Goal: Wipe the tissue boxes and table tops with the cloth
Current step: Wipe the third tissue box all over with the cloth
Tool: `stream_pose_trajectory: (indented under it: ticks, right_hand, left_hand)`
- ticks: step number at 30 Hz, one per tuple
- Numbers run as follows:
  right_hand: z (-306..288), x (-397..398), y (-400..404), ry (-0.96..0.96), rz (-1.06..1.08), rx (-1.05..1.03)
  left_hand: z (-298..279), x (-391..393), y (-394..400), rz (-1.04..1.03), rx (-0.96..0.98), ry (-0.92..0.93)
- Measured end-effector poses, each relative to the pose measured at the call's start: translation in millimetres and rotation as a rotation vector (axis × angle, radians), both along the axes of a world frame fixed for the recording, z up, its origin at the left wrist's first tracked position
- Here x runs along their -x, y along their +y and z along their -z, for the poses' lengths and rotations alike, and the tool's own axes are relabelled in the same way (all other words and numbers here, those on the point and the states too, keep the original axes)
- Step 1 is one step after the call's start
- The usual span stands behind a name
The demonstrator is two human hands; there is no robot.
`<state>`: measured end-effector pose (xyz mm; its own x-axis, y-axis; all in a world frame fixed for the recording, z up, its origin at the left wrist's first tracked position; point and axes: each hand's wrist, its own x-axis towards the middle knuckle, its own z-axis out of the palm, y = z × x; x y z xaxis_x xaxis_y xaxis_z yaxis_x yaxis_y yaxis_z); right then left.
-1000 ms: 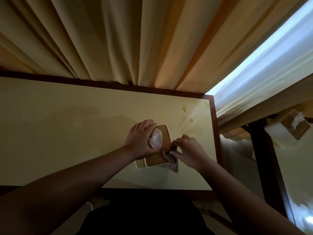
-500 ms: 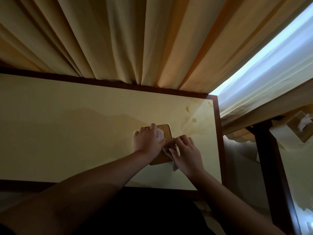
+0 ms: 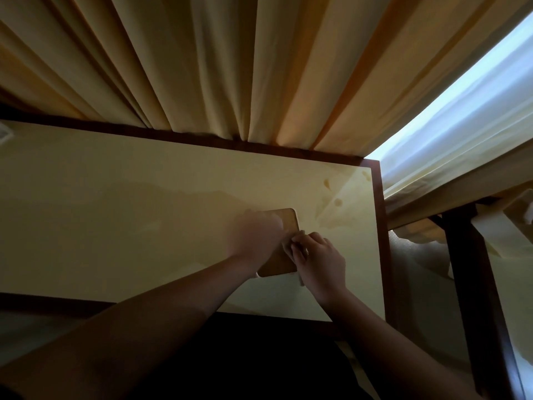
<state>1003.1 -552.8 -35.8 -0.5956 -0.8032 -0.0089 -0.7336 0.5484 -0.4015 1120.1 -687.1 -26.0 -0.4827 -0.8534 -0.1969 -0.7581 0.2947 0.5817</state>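
A cream table stands against curtains. The blurred left hand steadies the tissue box, its grip unclear, so the right hand, pinching the cloth, can wipe its lid.

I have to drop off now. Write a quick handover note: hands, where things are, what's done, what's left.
Left hand: blurred, on the tissue box; grip unclear.
Right hand: pinches the cloth against the box's right edge.
Box sits on the near table, right of centre. Second box on the next table, far right.
Done: first box being wiped.
Left: marks near the far right corner, table tops, second box.
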Motion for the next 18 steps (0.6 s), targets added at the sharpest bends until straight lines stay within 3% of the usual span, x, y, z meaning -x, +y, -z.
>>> stream_pose_trajectory:
  ticks: [8, 14, 18]
  right_hand:
    - [-3.0, -2.1, -3.5, 0.017, 0.034, -0.027]
    - [1.8, -7.2, 17.1, 0.036, 0.010, -0.004]
    - [3.4, -7.8, 18.8, 0.005, 0.040, 0.011]
  left_hand:
    - [1.9, -2.0, 4.3, -0.024, -0.007, 0.030]
    - [-10.7, 4.9, 0.0, 0.110, 0.200, -0.181]
    - [-0.5, 16.0, 0.3, 0.530, 0.399, -0.012]
